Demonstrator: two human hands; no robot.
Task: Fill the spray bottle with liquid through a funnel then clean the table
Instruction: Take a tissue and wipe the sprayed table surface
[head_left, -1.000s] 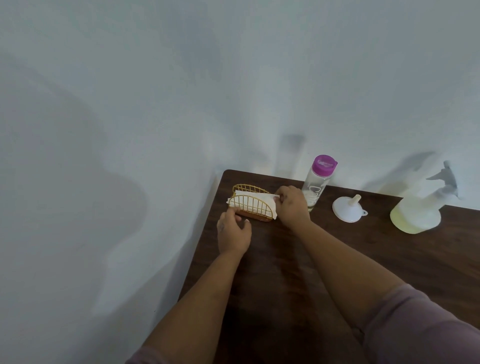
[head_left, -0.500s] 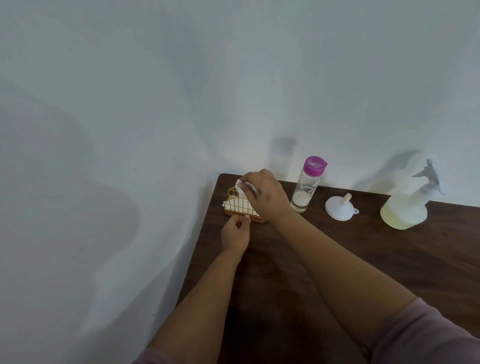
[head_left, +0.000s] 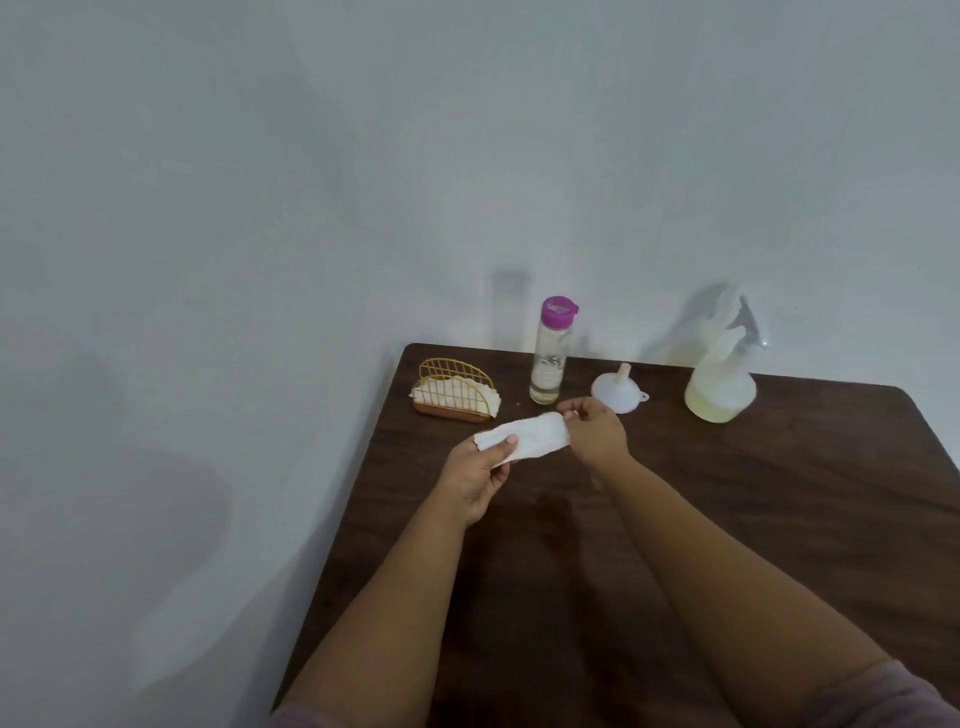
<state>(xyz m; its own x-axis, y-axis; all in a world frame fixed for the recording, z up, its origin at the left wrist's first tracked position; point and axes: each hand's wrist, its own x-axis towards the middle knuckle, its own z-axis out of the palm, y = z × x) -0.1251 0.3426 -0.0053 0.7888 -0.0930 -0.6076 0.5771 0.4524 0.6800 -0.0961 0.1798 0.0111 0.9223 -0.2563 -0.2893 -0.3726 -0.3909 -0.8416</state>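
A white paper napkin (head_left: 524, 436) is stretched between my two hands above the dark wooden table (head_left: 753, 519). My left hand (head_left: 475, 475) pinches its near left end with thumb on top. My right hand (head_left: 595, 428) pinches its far right end. At the table's back stands the white spray bottle (head_left: 722, 379) holding pale yellow liquid. The white funnel (head_left: 618, 389) lies mouth down beside it, spout up. A clear bottle with a purple cap (head_left: 550, 353) stands left of the funnel, a little liquid in its bottom.
A gold wire napkin holder (head_left: 452, 389) with more napkins sits at the table's back left corner. A pale wall rises behind the table and along its left edge. The table's near middle shows a faint wet-looking patch (head_left: 556, 514).
My right hand has pulled a napkin out of the holder and drawn it toward me. My left hand has left the holder and taken the napkin's other end.
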